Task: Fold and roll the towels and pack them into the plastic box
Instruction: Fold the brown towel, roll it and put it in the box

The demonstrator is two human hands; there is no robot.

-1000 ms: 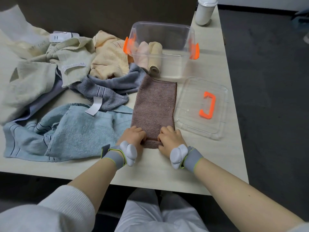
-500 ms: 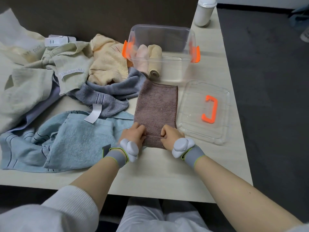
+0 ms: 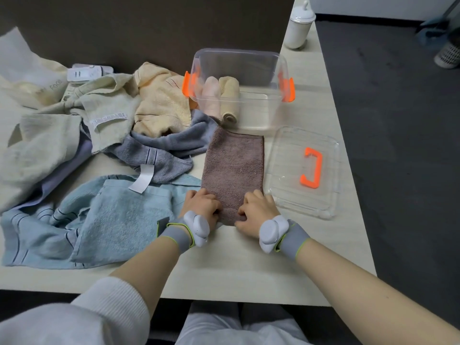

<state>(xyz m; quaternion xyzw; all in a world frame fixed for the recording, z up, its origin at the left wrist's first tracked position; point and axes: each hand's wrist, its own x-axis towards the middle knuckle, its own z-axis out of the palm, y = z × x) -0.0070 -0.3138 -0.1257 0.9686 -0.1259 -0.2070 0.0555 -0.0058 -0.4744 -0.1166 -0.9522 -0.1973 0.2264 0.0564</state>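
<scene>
Both hands, left hand and right hand, have fingers curled onto the near end of the brown towel lying at 6 o'clock from the plastic box, and uneven pressure could make the roll go crooked or loose.

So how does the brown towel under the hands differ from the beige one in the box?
The brown towel lies flat on the table, folded into a strip; the beige towel is rolled up. The brown one is outside the plastic box, gripped at its near end by both hands; the beige one is packed inside, untouched.
</scene>
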